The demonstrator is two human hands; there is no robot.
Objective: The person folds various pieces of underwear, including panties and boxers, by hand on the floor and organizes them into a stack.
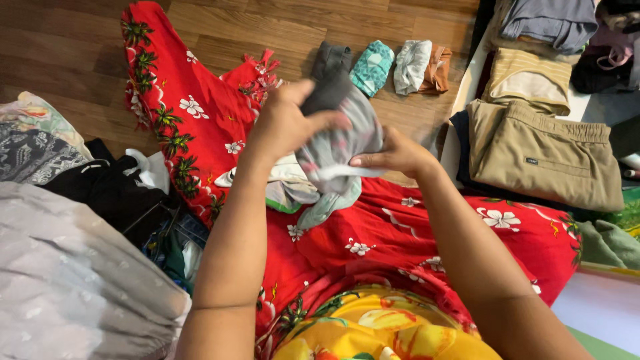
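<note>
- Here the left hand (283, 123) is closed over the top of a small grey garment (340, 133), fingers curled round its dark upper edge, while the right hand (393, 157) pinches the garment's lower right side, thumb laid flat along a pale hem.
- The grey garment hangs in the air between both hands, above the red flowered cloth (373, 233) that covers the person's lap and runs out onto the wooden floor (67, 53).
- Judging from the grip, the step in hand looks like folding or rolling the piece into a compact bundle; the next move would call for tucking in the loose pale end that dangles below the hands.
- On the far floor lies a row of small folded pieces (383, 67), just beyond the hands.
- Room is tight at the sides: a heap of dark and grey clothes (87, 200) crowds the left, and folded tan trousers (543, 157) with other stacked clothes lie to the right.
- The open space is the red cloth near the knees and the bare floor at far left.
</note>
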